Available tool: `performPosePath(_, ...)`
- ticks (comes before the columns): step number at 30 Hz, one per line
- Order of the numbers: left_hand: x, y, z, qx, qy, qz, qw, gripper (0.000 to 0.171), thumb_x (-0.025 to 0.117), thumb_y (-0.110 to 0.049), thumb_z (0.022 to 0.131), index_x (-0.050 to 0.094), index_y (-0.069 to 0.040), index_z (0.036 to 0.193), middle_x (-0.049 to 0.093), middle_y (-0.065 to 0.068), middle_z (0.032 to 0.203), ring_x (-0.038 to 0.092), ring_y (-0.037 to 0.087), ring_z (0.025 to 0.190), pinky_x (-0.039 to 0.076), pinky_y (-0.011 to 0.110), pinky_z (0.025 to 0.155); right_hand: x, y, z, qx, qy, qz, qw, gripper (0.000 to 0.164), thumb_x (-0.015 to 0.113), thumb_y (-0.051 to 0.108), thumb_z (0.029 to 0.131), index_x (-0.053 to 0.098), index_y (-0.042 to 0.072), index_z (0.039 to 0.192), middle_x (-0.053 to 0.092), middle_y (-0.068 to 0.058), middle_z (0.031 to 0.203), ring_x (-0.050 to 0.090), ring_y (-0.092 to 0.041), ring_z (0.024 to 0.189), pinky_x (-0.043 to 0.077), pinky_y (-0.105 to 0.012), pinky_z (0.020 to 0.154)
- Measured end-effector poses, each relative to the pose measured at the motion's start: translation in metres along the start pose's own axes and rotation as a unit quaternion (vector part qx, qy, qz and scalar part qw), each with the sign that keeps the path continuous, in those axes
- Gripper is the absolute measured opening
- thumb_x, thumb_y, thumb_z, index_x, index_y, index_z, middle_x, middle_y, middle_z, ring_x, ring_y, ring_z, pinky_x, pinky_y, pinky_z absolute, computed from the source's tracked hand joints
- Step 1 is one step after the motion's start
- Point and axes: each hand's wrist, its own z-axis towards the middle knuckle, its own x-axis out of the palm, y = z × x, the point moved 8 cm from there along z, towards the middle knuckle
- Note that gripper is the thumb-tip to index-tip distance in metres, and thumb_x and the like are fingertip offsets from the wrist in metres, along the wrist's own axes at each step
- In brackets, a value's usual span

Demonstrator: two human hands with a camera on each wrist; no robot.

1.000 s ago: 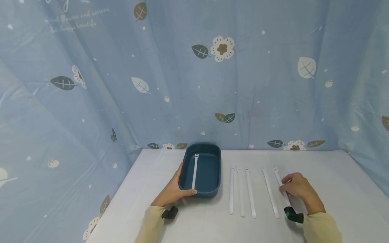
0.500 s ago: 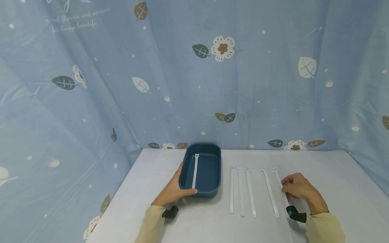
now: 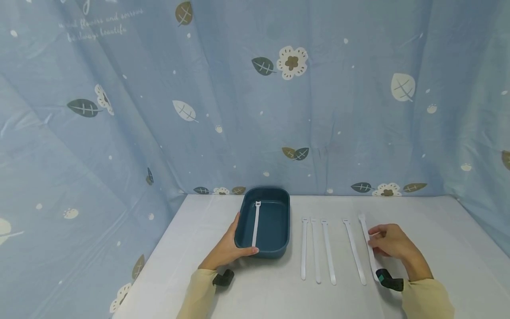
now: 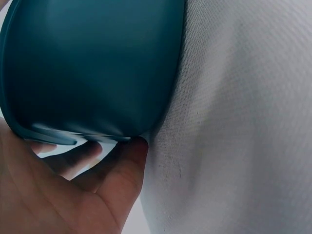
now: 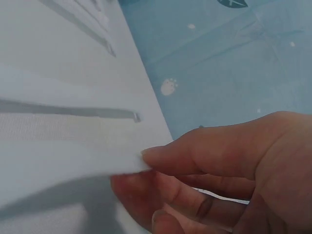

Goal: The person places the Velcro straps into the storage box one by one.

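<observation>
My left hand point(image 3: 228, 249) grips the near left corner of a dark teal plastic bin point(image 3: 276, 228), its thumb lying over the front rim. Inside the bin lies one white cable strap point(image 3: 255, 226) with a slotted head. In the left wrist view, fingertips press on the bin's outer wall point(image 4: 97, 73). My right hand point(image 3: 393, 243) pinches another white strap point(image 3: 365, 231) between thumb and fingers near its middle. The right wrist view shows this strap point(image 5: 87, 158) raised off the cloth, with a shadow beneath it. Its lower end is partly hidden behind the black wrist camera.
Several more white straps lie lengthwise between bin and right hand; the closest strap point(image 3: 354, 250) is just left of the held one. White cloth covers the table point(image 3: 287, 294). A blue patterned curtain point(image 3: 239, 110) rises behind the table and along both sides.
The strap in my right hand has come up off the table, its slotted head moving slightly away from me. My right hand shifted a little right. Left hand and bin stay put.
</observation>
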Motion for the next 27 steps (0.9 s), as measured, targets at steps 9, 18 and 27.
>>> performPosePath(9, 0.0000, -0.0015, -0.0018, -0.003, 0.001, -0.001, 1.0000, 0.132, 0.089, -0.053, 0.075, -0.004, -0.035, 0.167, 0.004, 0.003, 0.176, 0.012, 0.035, 0.162, 0.026, 0.069, 0.122, -0.0048, 0.0009, -0.0026, -0.006, -0.017, 0.027, 0.999, 0.046, 0.066, 0.012, 0.097, 0.055, -0.012, 0.134, 0.070, -0.020, 0.103, 0.067, -0.017, 0.079, 0.059, -0.031, 0.070)
performPosePath(18, -0.0006, -0.0021, -0.0004, -0.007, -0.003, 0.008, 0.9999, 0.132, 0.089, -0.053, 0.075, -0.003, -0.032, 0.168, 0.005, 0.004, 0.176, 0.013, 0.036, 0.162, 0.026, 0.069, 0.122, -0.0085, 0.0058, -0.0047, -0.024, -0.024, 0.049, 0.998, 0.050, 0.066, 0.019, 0.100, 0.053, -0.011, 0.138, 0.066, -0.028, 0.117, 0.071, -0.018, 0.085, 0.061, -0.029, 0.071)
performPosePath(27, 0.0002, 0.0005, 0.0002, -0.007, 0.000, 0.006, 1.0000, 0.132, 0.089, -0.054, 0.075, -0.003, -0.033, 0.167, 0.004, 0.004, 0.176, 0.012, 0.037, 0.162, 0.026, 0.070, 0.121, -0.0096, 0.0098, -0.0065, -0.033, -0.033, 0.085, 0.995, 0.053, 0.066, 0.021, 0.101, 0.052, -0.010, 0.141, 0.066, -0.027, 0.119, 0.071, -0.013, 0.083, 0.061, -0.024, 0.069)
